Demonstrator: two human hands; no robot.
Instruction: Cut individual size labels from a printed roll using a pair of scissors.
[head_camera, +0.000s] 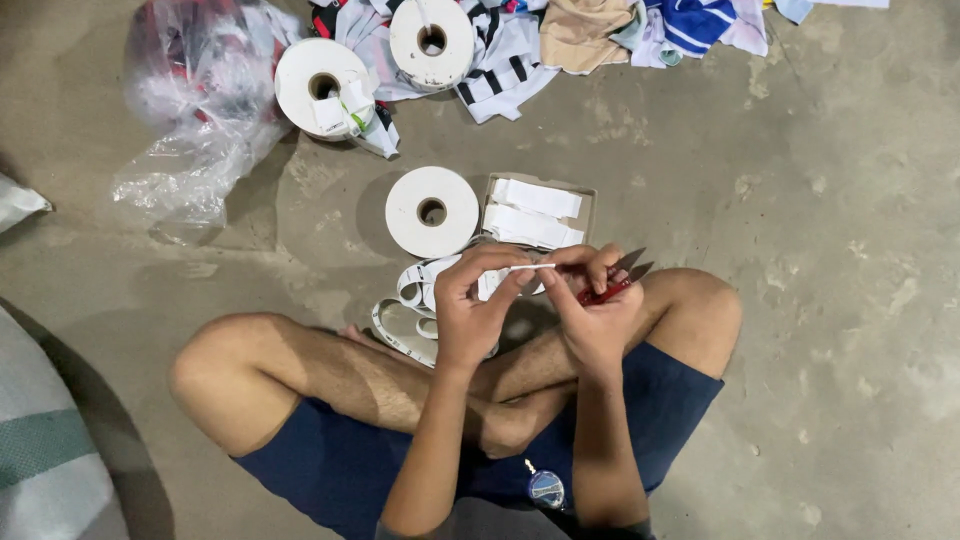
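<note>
I sit cross-legged on a concrete floor. My left hand (478, 300) and my right hand (592, 305) pinch the two ends of a short white label strip (530, 267), held flat between them. Red-handled scissors (615, 280) also rest in my right hand, their blades pointing up and to the right. A loose white tape (405, 290) curls on the floor under my left hand. Just beyond my hands lies a white tape roll (432, 211) beside a shallow cardboard box (588, 205) with stacked white cut strips (533, 212).
Two more white rolls (322, 88) (432, 40) lie farther away by a pile of clothes (560, 35). A crumpled clear plastic bag (200, 100) is at the upper left. A white and green sack (45, 450) is at the lower left.
</note>
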